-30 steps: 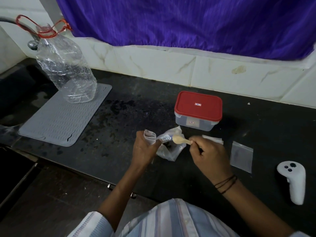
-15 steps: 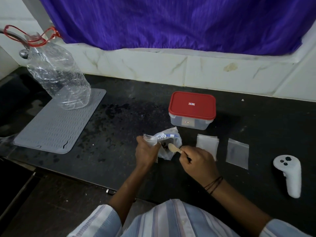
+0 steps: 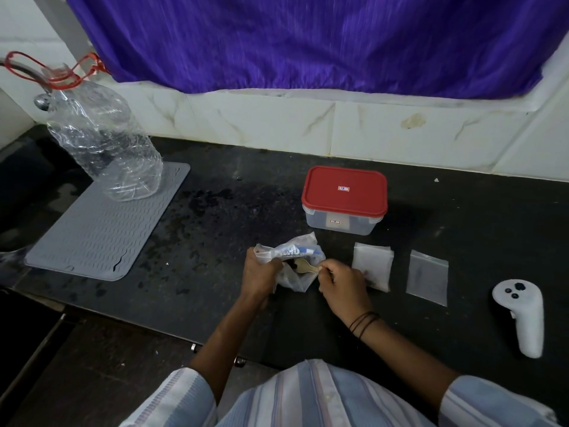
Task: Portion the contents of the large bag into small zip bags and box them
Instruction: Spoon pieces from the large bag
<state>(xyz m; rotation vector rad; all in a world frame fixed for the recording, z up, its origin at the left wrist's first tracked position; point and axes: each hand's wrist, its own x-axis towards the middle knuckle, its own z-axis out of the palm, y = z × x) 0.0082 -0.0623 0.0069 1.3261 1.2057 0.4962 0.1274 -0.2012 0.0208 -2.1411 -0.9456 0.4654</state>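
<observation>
the left hand (image 3: 260,272) grips the crinkled rim of the large bag (image 3: 295,263), a clear, soft plastic bag with blue print, sitting on the counter (image 3: 215,241) in front of the box (image 3: 344,200). the right hand (image 3: 341,280) pinches a small pale spoon (image 3: 306,267), its bowl dipped in the bag's mouth. just right lie a stack of flat, frosted small zip bags (image 3: 374,260) and one single zip bag (image 3: 428,277). the box is a clear rectangular tub with a glossy red lid. the counter is dark, speckled stone; a ribbed grey mat (image 3: 101,226) carries a crumpled clear bottle (image 3: 101,143). a white controller (image 3: 520,315) lies far right. veined pale tiles (image 3: 308,127) and a purple curtain (image 3: 308,41) stand behind.
</observation>
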